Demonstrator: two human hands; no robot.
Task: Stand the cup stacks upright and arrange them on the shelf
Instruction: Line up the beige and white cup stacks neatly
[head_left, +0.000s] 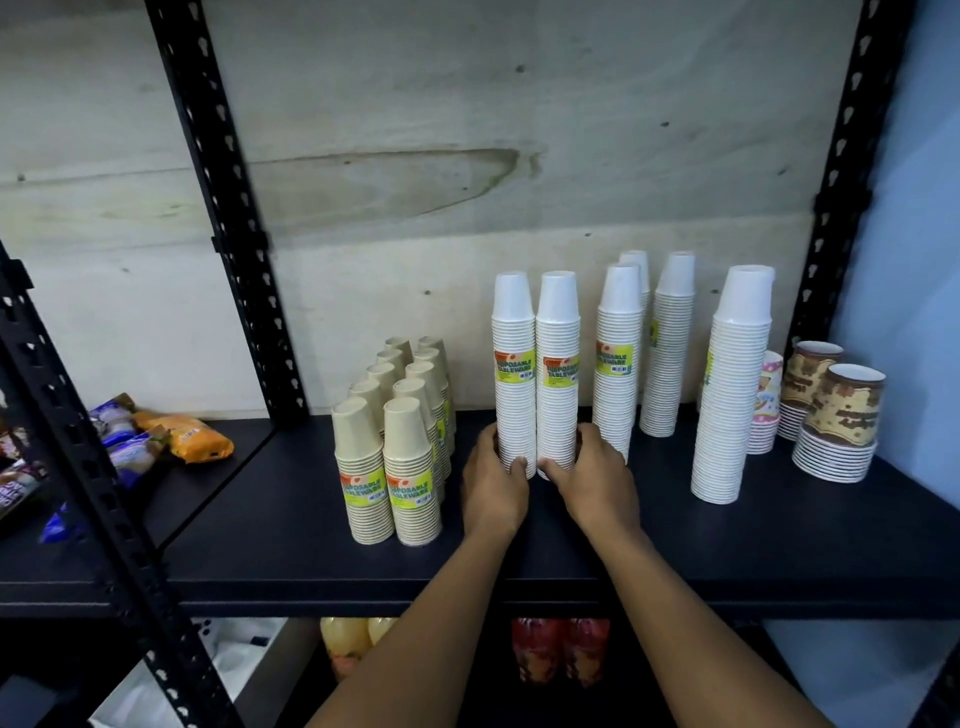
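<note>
1. Both hands are down at the shelf (291, 519) board. The left hand (493, 483) curls round the foot of the left white stack (514, 374), and the right hand (597, 478) curls round the foot of the right white stack (558, 374).
2. These two held stacks stand upright and touch side by side, near the middle of the shelf.
3. Left of the held stacks, the tan stacks (395, 441) stand upright in two rows running back.
4. Right of the held stacks, more white stacks (618, 364) are upright. Further right stand a taller white stack (735, 384), a pink stack (768, 405) and the patterned cups (836, 426).
5. No stack in view lies on its side, so the standing-up looks done. What seems left is lining up the held stacks and evening the gaps to their right.
</note>
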